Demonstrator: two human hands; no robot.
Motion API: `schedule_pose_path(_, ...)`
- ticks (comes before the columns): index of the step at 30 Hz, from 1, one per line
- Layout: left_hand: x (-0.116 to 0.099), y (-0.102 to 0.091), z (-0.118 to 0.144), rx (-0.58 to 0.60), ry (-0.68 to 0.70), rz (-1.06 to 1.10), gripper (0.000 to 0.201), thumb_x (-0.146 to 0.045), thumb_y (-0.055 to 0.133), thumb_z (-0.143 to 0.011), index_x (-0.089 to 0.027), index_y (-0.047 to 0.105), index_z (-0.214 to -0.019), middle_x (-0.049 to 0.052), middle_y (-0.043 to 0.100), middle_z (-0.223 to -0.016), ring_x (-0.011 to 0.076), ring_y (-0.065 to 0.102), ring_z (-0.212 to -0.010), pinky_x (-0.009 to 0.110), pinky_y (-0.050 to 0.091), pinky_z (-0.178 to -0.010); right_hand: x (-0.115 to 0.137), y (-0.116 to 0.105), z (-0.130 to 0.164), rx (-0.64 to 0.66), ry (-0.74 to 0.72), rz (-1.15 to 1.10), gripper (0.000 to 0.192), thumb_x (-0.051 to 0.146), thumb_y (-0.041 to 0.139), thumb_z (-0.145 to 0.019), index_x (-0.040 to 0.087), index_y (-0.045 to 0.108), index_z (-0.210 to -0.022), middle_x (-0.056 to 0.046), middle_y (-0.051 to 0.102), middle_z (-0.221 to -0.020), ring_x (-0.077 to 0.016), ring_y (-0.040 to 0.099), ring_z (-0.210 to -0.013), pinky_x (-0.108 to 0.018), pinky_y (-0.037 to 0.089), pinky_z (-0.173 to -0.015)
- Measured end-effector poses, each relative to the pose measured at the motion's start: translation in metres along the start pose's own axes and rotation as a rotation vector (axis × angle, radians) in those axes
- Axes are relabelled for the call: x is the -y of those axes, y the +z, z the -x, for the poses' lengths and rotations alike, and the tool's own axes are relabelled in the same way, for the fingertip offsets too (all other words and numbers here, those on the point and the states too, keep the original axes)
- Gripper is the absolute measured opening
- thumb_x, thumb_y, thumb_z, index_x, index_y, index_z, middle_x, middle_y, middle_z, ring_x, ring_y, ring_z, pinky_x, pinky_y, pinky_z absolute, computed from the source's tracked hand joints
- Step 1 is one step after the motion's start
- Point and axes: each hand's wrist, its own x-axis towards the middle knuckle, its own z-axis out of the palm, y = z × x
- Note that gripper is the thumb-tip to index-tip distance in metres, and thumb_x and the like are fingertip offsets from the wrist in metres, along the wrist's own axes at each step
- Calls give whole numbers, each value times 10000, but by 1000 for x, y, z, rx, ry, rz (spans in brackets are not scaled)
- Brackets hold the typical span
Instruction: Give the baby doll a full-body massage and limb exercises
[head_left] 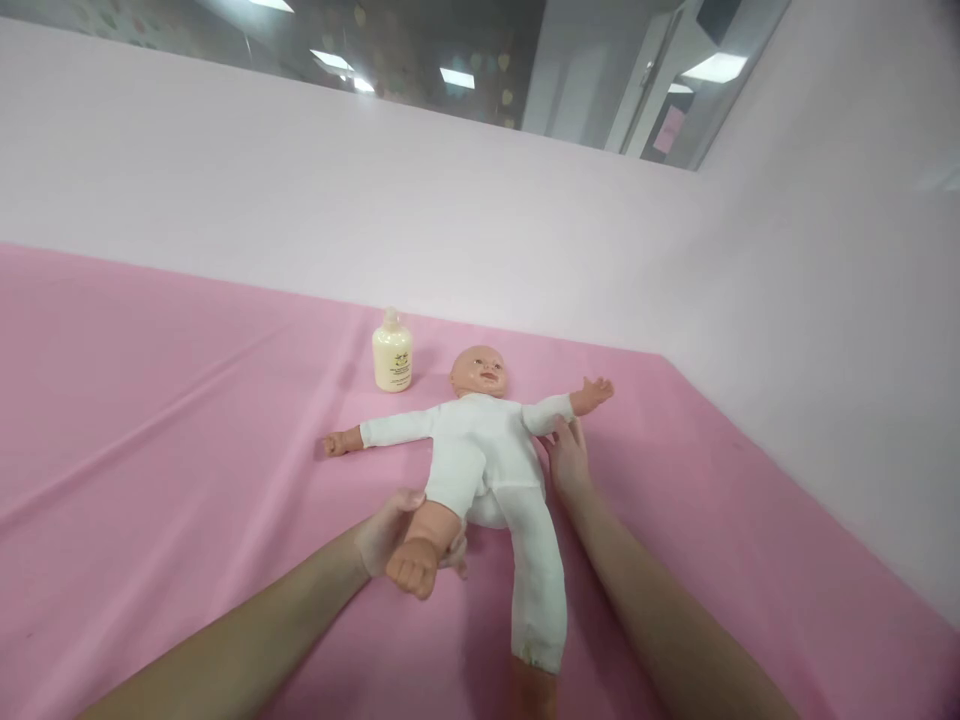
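One doll mid-surface, face up | left hand clasps bare leg, sleeve already off | right hand open beside torso | other leg still clothed | bottle upright near far edge.

Both your forearms are bare, with no sleeve reaching into view. Your left hand and right hand, either side of the doll, carry no glove, ring, watch or bracelet.

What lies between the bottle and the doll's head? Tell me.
Only bare pink sheet lies between the bottle and the doll's head, per the head view.
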Motion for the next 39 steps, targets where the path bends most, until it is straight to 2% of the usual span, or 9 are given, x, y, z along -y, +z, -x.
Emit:
schedule_pose_path(2,-2,-3,-4,96,102,18,599,-738,407,-666,-162,554,-595,14,442,-534,148,420,-538,468,446,-812,1,4,5,82,-2,54,396,385,651,-835,305,586,-1218,-10,661,-1181,-206,615,-1115,-379,495,-982)
schedule_pose_path(5,-3,-3,-7,156,191,99,604,-740,394,-691,-164,551,-601,4,405,-523,148,396,-546,416,426,-777,1,5,8,155,-1,166,404,366,677,-815,280,620,-1205,-20,683,-1144,-225,611,-1113,-392,474,-1002)
schedule_pose_path(8,-2,1,-8,92,169,166,610,-753,383,-704,-173,525,-584,-2,376,-529,143,370,-550,384,402,-736,3,4,9,252,-43,304,430,381,685,-809,281,626,-1223,-35,660,-1203,-249,583,-1165,-421,455,-1029)
schedule_pose_path(12,-1,6,-7,6,158,233,557,-671,385,-757,-155,538,-613,-1,387,-565,141,384,-564,367,376,-718,5,3,12,401,-216,553,412,381,659,-838,316,623,-1243,-38,510,-1394,-253,410,-1359,-435,363,-1130)
schedule_pose_path(16,-1,8,-9,-17,164,245,538,-617,369,-795,-136,562,-649,11,425,-580,140,395,-571,346,352,-694,5,1,11,503,-333,740,367,337,588,-897,326,607,-1263,-53,476,-1401,-248,353,-1387,-470,286,-1175)
schedule_pose_path(23,-2,13,-12,-87,168,252,474,-584,406,-798,-150,546,-671,15,445,-580,143,397,-554,329,347,-648,5,-1,9,556,-390,832,376,289,549,-908,328,586,-1280,-49,456,-1414,-253,335,-1392,-488,254,-1185)
schedule_pose_path(27,-1,11,-12,-88,163,270,462,-575,429,-786,-141,550,-685,13,457,-577,140,401,-550,326,346,-635,6,1,9,557,-409,841,367,280,551,-900,322,600,-1261,-55,477,-1390,-252,367,-1371,-481,266,-1179)
schedule_pose_path(39,-2,10,-11,-109,145,258,470,-607,474,-764,-148,533,-683,10,484,-588,137,414,-546,317,347,-618,6,-1,9,565,-405,864,368,286,541,-906,310,588,-1270,-61,456,-1408,-250,344,-1384,-482,259,-1181)
